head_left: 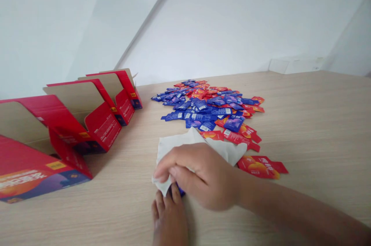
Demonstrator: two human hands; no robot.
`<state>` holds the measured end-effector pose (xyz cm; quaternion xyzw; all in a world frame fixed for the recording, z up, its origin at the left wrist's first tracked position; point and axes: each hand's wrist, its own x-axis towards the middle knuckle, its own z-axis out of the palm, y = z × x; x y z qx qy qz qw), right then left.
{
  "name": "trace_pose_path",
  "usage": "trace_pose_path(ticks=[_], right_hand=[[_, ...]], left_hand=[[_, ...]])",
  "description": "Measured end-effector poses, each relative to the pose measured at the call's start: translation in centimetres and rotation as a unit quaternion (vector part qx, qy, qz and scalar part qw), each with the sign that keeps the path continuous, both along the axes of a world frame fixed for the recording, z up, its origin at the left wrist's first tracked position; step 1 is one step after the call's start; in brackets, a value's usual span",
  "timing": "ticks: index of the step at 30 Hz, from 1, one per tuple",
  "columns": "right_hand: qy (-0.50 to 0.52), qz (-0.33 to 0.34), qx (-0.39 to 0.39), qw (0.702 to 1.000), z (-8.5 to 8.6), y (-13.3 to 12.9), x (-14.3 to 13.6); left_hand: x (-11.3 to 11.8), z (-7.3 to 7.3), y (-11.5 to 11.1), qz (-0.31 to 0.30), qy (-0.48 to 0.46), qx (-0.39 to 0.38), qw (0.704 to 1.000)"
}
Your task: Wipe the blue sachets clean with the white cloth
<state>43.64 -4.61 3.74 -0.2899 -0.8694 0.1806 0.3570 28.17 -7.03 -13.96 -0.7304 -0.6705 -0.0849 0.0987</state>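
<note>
A white cloth (179, 141) is bunched under my right hand (208, 174), whose fingers are closed on it. Just below, my left hand (171, 217) rests low over the table with its fingertips on a blue sachet (180, 190). Most of that sachet is hidden under both hands and the cloth. Beside my right wrist lies a red-orange sachet (261, 166), partly overlapped by the cloth's edge. Beyond the cloth spreads a loose heap of flat blue sachets (199, 116) and red sachets (243, 134).
Red cardboard boxes stand open in a row along the left: a near box (43, 172), a middle box (98, 130) and a far box (127, 99). A pale wooden table (313, 122) meets a white wall (246, 17). A white block (295, 65) sits at the back right.
</note>
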Motion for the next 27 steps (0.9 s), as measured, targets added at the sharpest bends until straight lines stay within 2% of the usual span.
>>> trace_pose_path(ticks=[1,4,7,9,12,18,20,24,27], right_hand=[[0.007,-0.019,-0.003,1.000,-0.9,1.1,-0.6],[-0.103,-0.101,-0.018,0.989,-5.4,3.9,-2.2],[-0.195,-0.066,-0.006,0.979,-9.2,5.1,-3.1],[-0.212,-0.050,0.003,0.976,-10.4,5.3,-3.3],[-0.224,-0.048,0.007,0.973,-10.9,5.9,-3.0],[-0.213,-0.115,0.042,0.969,-10.4,6.9,-2.3],[-0.191,-0.101,0.051,0.975,-10.3,6.5,-2.3],[-0.218,-0.019,0.050,0.975,-10.8,6.1,-2.4],[-0.235,-0.038,0.037,0.970,-11.4,6.9,-2.2]], left_hand=[[0.0,0.2,0.1,0.002,0.014,-0.009,1.000],[-0.2,0.9,0.2,0.003,0.067,-0.049,0.997],[-0.1,1.4,0.2,-0.004,0.101,-0.065,0.993],[0.0,1.5,0.2,-0.010,0.114,-0.060,0.992],[0.0,1.4,0.1,-0.004,0.123,-0.044,0.991],[-0.2,0.4,0.4,0.018,0.116,-0.034,0.992],[-0.2,0.2,0.5,0.019,0.111,-0.037,0.993],[-0.1,-0.1,0.5,0.018,0.117,-0.046,0.992],[-0.2,-0.2,0.4,0.024,0.123,-0.033,0.992]])
